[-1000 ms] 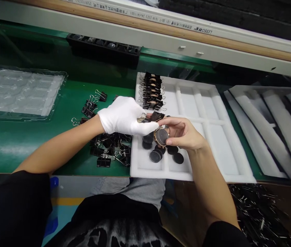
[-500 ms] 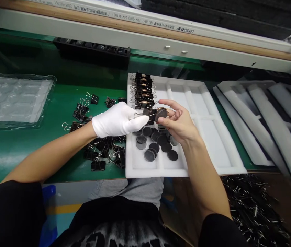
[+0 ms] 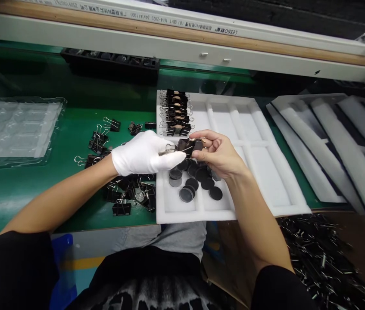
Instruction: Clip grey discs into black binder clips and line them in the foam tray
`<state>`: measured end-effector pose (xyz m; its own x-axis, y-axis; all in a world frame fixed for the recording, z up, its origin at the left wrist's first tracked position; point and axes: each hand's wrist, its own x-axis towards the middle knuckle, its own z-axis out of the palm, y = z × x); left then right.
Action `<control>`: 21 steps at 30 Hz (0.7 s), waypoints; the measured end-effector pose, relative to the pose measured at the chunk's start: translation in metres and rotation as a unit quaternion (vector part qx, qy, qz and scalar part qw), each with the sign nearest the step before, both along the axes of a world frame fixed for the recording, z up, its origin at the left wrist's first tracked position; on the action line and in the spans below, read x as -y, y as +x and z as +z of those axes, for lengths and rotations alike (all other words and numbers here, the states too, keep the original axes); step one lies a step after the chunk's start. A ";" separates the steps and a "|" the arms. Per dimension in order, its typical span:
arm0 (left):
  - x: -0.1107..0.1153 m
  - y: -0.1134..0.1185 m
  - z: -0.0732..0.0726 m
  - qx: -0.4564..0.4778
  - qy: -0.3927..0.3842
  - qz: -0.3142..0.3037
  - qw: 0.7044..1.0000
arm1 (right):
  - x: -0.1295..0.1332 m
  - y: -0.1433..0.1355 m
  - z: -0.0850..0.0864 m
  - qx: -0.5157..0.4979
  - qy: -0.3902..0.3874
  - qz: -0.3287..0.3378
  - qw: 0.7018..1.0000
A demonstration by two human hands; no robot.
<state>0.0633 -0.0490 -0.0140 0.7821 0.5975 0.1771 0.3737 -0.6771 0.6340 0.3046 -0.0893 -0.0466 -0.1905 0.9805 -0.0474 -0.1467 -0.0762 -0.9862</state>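
My left hand (image 3: 146, 154), in a white glove, is closed on a black binder clip (image 3: 184, 147) by its wire handles. Bare-skinned, my right hand (image 3: 219, 155) pinches a dark round disc (image 3: 197, 147) at the clip's jaws; the clip overlaps the disc's left side. Both hands hover over a white foam tray (image 3: 260, 172). Beneath them lie several loose dark discs (image 3: 215, 193), partly covered by the hands. In the tray's far left compartment stands a row of discs with binder clips (image 3: 177, 113) on them. Left of the tray, loose binder clips (image 3: 127, 193) are heaped on the green table.
A clear plastic blister tray (image 3: 17, 129) lies at the left. White foam trays (image 3: 327, 150) lean in a stack at the right. Below, at the lower right, is a large heap of black clips (image 3: 324, 262). A black compartment box (image 3: 111, 62) sits near the back rail (image 3: 169, 36).
My right hand has brought the disc left into the binder clip, its raised fingers now curled in closer. The whole view has shifted slightly.
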 end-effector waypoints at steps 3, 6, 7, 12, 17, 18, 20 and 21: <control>0.001 -0.001 0.006 -0.016 -0.057 0.017 0.998 | 0.001 -0.002 0.000 0.020 0.033 -0.036 0.999; 0.004 0.001 0.008 0.002 -0.096 0.078 0.992 | 0.004 -0.007 0.001 0.045 0.083 -0.078 0.992; 0.005 0.002 0.007 0.007 -0.091 0.090 0.992 | 0.005 -0.010 0.001 0.053 0.097 -0.086 0.990; -0.001 -0.007 0.018 -0.037 0.037 0.086 0.995 | 0.010 -0.014 -0.004 0.091 0.153 -0.056 0.982; -0.007 -0.041 0.058 -0.030 0.124 0.164 0.978 | 0.013 -0.016 0.005 0.275 0.259 -0.026 0.926; -0.008 -0.047 0.064 -0.037 0.139 0.186 0.972 | 0.013 -0.020 0.009 0.325 0.281 -0.001 0.903; -0.009 -0.058 0.071 -0.054 0.165 0.222 0.959 | 0.015 -0.034 0.016 0.427 0.302 0.081 0.848; -0.009 -0.061 0.072 -0.059 0.175 0.233 0.955 | 0.016 -0.043 0.019 0.479 0.298 0.125 0.816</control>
